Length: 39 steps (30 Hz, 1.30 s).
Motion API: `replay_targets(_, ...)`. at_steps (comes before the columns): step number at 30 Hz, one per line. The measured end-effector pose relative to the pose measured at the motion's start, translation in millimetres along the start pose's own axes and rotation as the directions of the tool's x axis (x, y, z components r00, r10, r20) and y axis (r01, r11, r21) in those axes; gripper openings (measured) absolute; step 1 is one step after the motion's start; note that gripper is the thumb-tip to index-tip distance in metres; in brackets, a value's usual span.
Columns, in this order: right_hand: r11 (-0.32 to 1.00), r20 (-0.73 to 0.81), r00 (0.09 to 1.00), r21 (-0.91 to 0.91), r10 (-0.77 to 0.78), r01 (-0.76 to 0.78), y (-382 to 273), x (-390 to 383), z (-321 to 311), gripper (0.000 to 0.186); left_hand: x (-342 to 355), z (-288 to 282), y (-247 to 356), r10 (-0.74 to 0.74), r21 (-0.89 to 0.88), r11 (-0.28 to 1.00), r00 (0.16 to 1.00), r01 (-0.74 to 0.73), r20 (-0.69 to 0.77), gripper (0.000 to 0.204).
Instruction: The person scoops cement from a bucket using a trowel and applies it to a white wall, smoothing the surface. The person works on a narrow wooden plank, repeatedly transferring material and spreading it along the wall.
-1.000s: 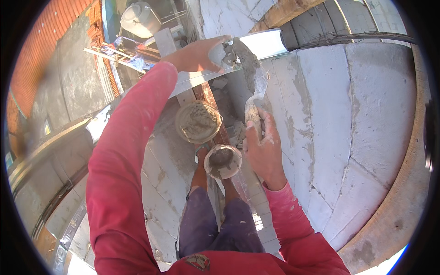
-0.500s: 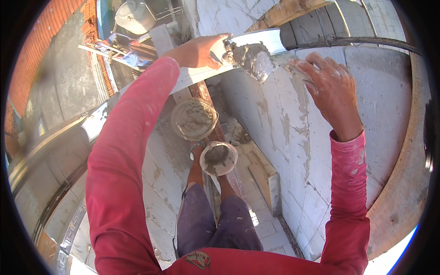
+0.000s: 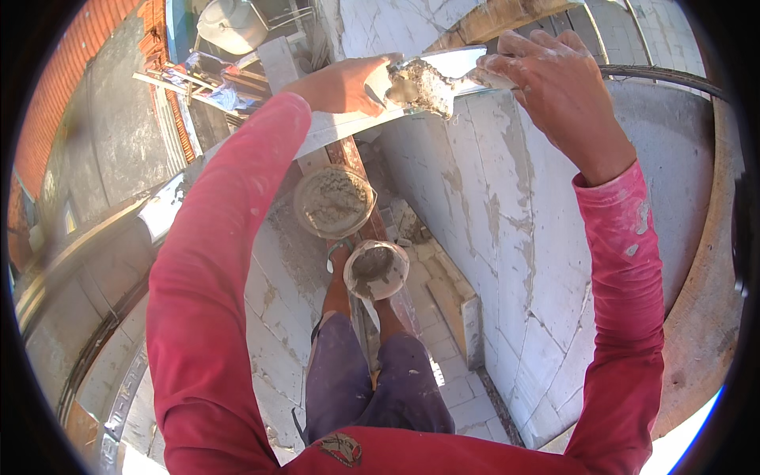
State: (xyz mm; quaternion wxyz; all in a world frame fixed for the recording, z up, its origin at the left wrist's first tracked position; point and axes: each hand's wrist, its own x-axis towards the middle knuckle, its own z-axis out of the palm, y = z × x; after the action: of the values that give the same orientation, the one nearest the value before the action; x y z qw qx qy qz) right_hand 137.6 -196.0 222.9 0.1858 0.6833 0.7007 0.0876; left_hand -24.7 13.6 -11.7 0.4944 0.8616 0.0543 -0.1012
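My right hand [image 3: 558,91] is closed around the handle of a trowel [image 3: 465,81], mostly hidden by my fingers. Wet grey mortar [image 3: 427,89] covers its blade, which is tilted over a shiny metal channel [image 3: 467,59] along the wall top. My left hand [image 3: 340,85] rests at the channel beside the mortar, thumb and fingers apart in a curve. Below, between the walls, a larger round bucket [image 3: 336,202] contains mortar. Just nearer to me, a smaller pail [image 3: 377,271] has mortar inside.
A pale block wall [image 3: 514,237] with mortar smears rises on the right. My legs [image 3: 340,380] show below, with a reddish plank [image 3: 348,154] under the buckets. Scrap wood [image 3: 210,87] and a white tub [image 3: 232,25] lie beyond the wall, far left. A dark cable [image 3: 665,75] crosses at upper right.
My right hand has moved up and slightly left, bringing the mortar-loaded trowel over the channel and tilting its blade. My left hand has stayed nearly in place.
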Motion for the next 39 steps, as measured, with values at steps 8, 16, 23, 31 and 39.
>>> replay_targets(8,0.997,-0.001,0.999,0.053,0.051,-0.051,24.8,-8.4,-19.0,0.034,-6.2,-9.7,20.9,-0.017,-0.081,0.996,0.998,0.021,0.055,0.097)
replay_targets(16,0.991,0.111,0.990,0.088,0.088,-0.098,12.1,-7.1,-27.1,0.039,-6.3,-7.5,18.5,-0.001,-0.103,0.995,0.999,0.006,0.054,0.094)
replay_targets(23,0.989,-0.030,0.989,0.043,0.143,-0.142,26.8,-36.2,-7.2,0.041,-3.2,-9.7,20.7,-0.044,-0.089,0.995,0.993,0.054,0.111,0.093)
replay_targets(31,0.987,-0.176,0.973,0.074,0.152,-0.141,-9.2,-51.4,7.8,0.028,-7.6,-6.0,14.4,-0.055,-0.012,0.998,0.998,0.055,0.021,0.096)
replay_targets(39,0.996,-0.161,0.984,0.052,0.080,-0.073,-1.0,-27.1,4.1,0.022,-4.4,-10.9,21.7,-0.147,0.078,0.987,0.986,0.140,0.084,0.095)
